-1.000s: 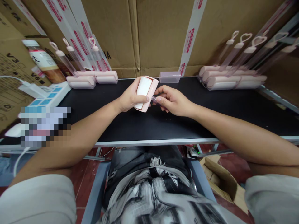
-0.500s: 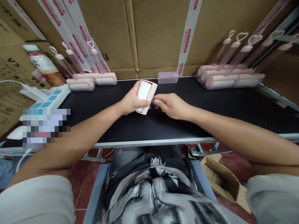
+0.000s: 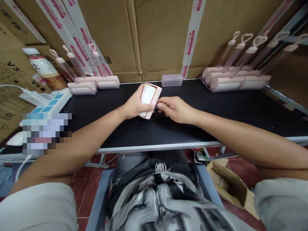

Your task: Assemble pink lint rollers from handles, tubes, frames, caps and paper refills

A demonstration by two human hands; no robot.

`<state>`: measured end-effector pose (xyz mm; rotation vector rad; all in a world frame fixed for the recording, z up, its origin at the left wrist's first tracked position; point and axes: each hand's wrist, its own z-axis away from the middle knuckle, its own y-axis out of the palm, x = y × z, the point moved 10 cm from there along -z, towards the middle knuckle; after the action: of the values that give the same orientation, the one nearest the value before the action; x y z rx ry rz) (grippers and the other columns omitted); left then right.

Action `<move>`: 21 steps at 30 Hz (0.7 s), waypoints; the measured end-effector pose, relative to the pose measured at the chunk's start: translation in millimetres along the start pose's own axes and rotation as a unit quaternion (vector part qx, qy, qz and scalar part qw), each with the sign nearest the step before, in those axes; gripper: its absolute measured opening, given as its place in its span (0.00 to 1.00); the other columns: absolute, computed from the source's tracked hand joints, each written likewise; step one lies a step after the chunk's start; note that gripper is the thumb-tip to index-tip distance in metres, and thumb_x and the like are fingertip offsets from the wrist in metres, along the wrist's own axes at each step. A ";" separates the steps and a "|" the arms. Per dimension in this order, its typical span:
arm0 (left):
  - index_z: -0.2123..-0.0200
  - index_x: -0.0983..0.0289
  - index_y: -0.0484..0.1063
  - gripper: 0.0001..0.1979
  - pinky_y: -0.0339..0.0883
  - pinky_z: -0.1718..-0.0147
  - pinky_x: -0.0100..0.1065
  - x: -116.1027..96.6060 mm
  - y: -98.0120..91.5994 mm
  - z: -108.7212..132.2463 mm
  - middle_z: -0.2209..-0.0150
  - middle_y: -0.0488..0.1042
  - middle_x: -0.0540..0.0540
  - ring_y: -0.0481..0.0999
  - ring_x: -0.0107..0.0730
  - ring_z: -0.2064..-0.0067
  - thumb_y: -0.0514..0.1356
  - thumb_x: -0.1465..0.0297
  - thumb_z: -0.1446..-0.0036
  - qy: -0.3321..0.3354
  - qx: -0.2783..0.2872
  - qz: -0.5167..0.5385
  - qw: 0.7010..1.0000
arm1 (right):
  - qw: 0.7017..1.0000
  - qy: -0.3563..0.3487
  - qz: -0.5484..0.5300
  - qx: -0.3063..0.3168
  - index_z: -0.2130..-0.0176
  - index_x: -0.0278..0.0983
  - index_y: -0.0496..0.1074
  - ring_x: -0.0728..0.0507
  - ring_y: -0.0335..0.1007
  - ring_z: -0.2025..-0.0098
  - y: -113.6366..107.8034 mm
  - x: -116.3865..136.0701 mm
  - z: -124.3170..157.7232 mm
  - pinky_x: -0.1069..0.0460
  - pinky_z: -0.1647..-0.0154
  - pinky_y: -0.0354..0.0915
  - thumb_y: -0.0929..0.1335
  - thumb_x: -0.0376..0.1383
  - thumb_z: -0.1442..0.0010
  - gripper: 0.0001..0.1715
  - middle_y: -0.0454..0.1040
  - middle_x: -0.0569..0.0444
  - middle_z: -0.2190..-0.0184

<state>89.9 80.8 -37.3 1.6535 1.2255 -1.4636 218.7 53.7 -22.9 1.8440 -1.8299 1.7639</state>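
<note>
My left hand [image 3: 134, 103] is closed round a lint roller [image 3: 148, 96], a white roll in a pink casing, held tilted above the black table [image 3: 134, 131]. Its thumb lies across the roller's lower front. Close by on the right, my right hand [image 3: 175, 109] pinches a small dark, see-through piece [image 3: 156, 106] at the roller's edge. Most of that piece is hidden by the fingers, so I cannot tell what it is. Behind the hands, a translucent pink cover [image 3: 172, 80] lies at the table's back edge.
Pink lint rollers with upright heart-topped handles stand at back left [image 3: 108, 82] and, several together, at back right [image 3: 226, 84]. A power strip [image 3: 51, 102], a drink bottle [image 3: 45, 70] and a blurred-out object [image 3: 45, 131] sit left. Cardboard [image 3: 161, 38] walls the back.
Both hands keep their grip on the same things, nearly in place. The small piece between them shows slightly differently. The whole view has shifted slightly.
</note>
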 end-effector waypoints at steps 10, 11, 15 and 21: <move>0.40 0.58 0.62 0.51 0.84 0.55 0.47 2.9 3.2 -3.9 0.45 0.78 0.60 0.86 0.47 0.55 0.85 0.56 0.61 0.011 0.010 0.008 1.000 | 0.979 0.063 -0.191 -0.015 0.55 0.43 0.60 0.49 0.70 0.76 2.4 -31.4 -2.2 0.53 0.75 0.67 0.77 0.52 0.30 0.27 0.81 0.57 0.68; 0.40 0.58 0.62 0.51 0.85 0.55 0.47 3.2 6.0 -3.0 0.45 0.78 0.59 0.86 0.47 0.55 0.85 0.57 0.61 0.005 0.015 0.012 1.000 | 0.980 0.064 -0.188 -0.016 0.56 0.44 0.59 0.49 0.70 0.76 2.4 -31.6 -1.8 0.52 0.75 0.67 0.77 0.53 0.31 0.28 0.81 0.57 0.67; 0.41 0.57 0.61 0.50 0.84 0.54 0.48 1.7 12.9 -0.5 0.46 0.77 0.57 0.85 0.46 0.54 0.85 0.61 0.61 -0.005 0.022 0.027 0.999 | 0.984 0.066 -0.165 -0.022 0.63 0.43 0.59 0.48 0.70 0.75 0.6 -28.8 -1.0 0.51 0.75 0.65 0.78 0.58 0.33 0.32 0.80 0.53 0.67; 0.41 0.57 0.63 0.49 0.83 0.52 0.47 6.3 3.0 -8.5 0.46 0.78 0.56 0.84 0.46 0.53 0.84 0.63 0.62 -0.010 0.009 0.019 1.000 | 0.984 0.077 -0.162 -0.025 0.63 0.43 0.60 0.49 0.71 0.76 -0.4 -32.5 -6.4 0.52 0.76 0.65 0.77 0.59 0.33 0.32 0.81 0.52 0.66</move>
<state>95.9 88.6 -42.0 1.6613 1.1684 -1.4686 224.9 80.3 -41.8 1.8053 -1.4138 1.6732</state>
